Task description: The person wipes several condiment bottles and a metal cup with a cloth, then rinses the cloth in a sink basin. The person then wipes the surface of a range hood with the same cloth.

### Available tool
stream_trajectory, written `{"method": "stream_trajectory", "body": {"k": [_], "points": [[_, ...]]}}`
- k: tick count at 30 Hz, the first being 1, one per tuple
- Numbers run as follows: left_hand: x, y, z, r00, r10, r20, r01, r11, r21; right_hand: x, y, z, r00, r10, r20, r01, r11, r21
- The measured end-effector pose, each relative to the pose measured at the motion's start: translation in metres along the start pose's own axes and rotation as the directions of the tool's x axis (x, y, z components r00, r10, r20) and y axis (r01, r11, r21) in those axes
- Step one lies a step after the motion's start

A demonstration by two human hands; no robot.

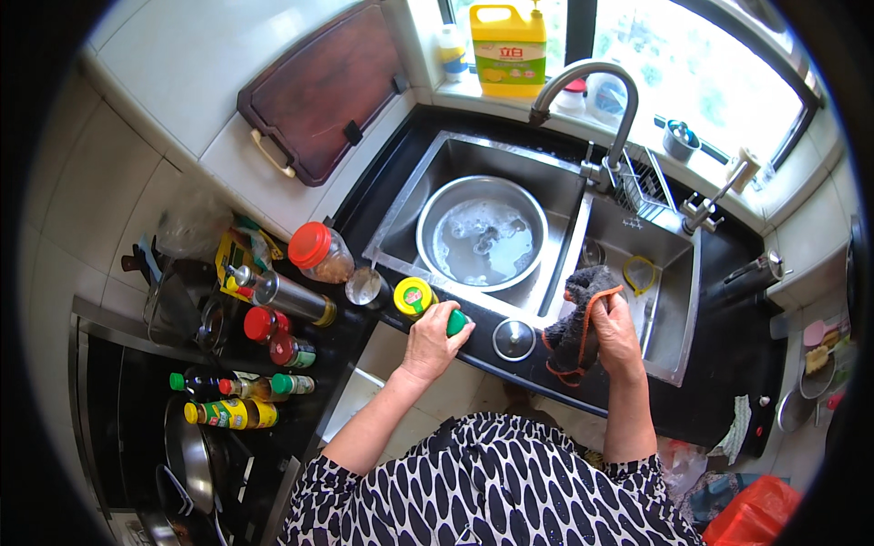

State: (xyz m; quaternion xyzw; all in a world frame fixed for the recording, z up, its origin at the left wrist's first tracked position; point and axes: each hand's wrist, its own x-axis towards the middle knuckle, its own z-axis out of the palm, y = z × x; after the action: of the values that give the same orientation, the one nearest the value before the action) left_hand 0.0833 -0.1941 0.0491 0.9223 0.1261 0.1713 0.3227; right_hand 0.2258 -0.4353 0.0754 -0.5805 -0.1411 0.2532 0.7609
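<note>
My left hand [430, 345] grips a small container with a green lid [457, 322] at the counter's front edge; its body is hidden by my fingers. Just beyond stands a yellow-lidded container [414, 297]. A dark grey cloth with orange edging [582, 321] hangs bunched from my right hand [616, 334], over the front of the smaller sink bowl [672, 273]. Between my hands a round glass lid with a metal rim [513, 339] lies on the black counter. In the larger sink bowl [471, 153] sits a metal basin [422, 235] of cloudy, sudsy water.
A red-lidded jar [321, 251] and a small metal-topped jar [364, 286] stand to the left. Several sauce bottles [235, 413] lie nearer the stove. The faucet [628, 102] arches over the sink's back. A yellow strainer [639, 274] rests in the smaller bowl; a cutting board [328, 89] leans on the wall.
</note>
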Motion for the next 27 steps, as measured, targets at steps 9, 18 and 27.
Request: {"method": "stream_trajectory", "body": {"k": [9, 18, 27], "points": [[0.012, 0.000, 0.004, 0.994, -0.101, 0.036, 0.099, 0.994, 0.051, 0.075, -0.024, 0.019, 0.999, -0.028, 0.032, 0.032, 0.990, -0.138], [0.010, 0.012, 0.003, 0.980, -0.195, 0.038, 0.193, 0.980, 0.048, 0.171, -0.007, 0.052, 0.985, -0.112, 0.135, 0.157, 0.905, -0.395], [0.027, 0.044, -0.018, 0.974, -0.222, -0.035, 0.221, 0.975, -0.020, 0.174, -0.013, 0.062, 0.972, 0.002, 0.235, 0.079, 0.939, -0.335]]}}
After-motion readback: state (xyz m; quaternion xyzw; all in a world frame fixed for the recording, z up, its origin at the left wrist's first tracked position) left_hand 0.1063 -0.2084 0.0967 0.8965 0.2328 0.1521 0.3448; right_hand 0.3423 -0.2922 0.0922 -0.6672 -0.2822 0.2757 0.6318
